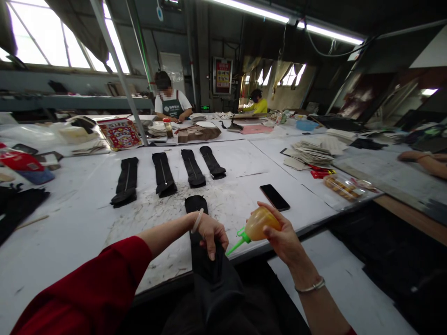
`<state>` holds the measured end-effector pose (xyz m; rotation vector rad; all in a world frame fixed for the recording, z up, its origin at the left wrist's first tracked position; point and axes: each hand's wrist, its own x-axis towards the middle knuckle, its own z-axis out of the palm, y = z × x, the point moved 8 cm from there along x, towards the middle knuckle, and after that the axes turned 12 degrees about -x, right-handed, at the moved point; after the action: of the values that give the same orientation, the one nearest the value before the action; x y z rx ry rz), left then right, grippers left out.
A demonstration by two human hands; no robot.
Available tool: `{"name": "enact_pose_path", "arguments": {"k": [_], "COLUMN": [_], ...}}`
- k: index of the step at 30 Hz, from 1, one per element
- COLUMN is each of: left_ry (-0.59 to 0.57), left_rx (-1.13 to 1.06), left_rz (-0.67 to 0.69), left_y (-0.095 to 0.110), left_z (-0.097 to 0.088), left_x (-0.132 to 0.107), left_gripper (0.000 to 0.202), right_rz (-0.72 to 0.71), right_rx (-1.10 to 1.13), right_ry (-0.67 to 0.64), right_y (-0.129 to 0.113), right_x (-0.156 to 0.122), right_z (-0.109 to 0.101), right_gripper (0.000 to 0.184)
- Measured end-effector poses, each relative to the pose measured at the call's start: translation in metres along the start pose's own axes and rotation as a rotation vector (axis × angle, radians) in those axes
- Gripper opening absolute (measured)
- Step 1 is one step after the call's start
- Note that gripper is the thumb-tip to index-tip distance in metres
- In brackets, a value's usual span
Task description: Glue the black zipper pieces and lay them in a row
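Observation:
My left hand (212, 234) is closed on a black fabric piece (214, 291), which hangs from the table's near edge toward my lap. In my right hand (284, 237) is a squeeze bottle (261, 224) of amber liquid with a green nozzle, tipped down to the left. The nozzle tip is close beside my left fingers and the black fabric; whether it touches cannot be made out. Beyond my hands, several similar black pieces with a zipper-like line, such as this black piece (164, 174), lie in a row on the white table (244, 163).
A phone (274, 197) lies right of centre. Farther right are a stack of pale sheets (310, 153) and a clear food package (344, 187). A metal pole (120, 70) rises at the left. Two people work across the table, and another person's arm (426, 160) rests at right.

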<state>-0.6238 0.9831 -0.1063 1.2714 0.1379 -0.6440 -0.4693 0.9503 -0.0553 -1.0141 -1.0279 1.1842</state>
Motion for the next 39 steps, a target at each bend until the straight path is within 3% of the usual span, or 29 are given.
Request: {"name": "enact_pose_path", "arguments": {"k": [6, 13, 39], "left_ry": [0.004, 0.042, 0.146], "left_rx": [-0.011, -0.006, -0.053], "left_rz": [0.006, -0.039, -0.084], "left_y": [0.001, -0.003, -0.005], "left_z": [0.000, -0.002, -0.001], "left_x": [0.001, 0.000, -0.007], "left_gripper": [0.024, 0.031, 0.040], "right_rz": [-0.052, -0.067, 0.022], "right_rx": [-0.119, -0.107, 0.098], "right_ry": [-0.098, -0.234, -0.346], "right_y": [-0.006, -0.007, 0.001], "right_x": [0.015, 0.030, 0.046], "right_z": [0.015, 0.026, 0.036], "right_gripper": [0.071, 0.067, 0.064]}}
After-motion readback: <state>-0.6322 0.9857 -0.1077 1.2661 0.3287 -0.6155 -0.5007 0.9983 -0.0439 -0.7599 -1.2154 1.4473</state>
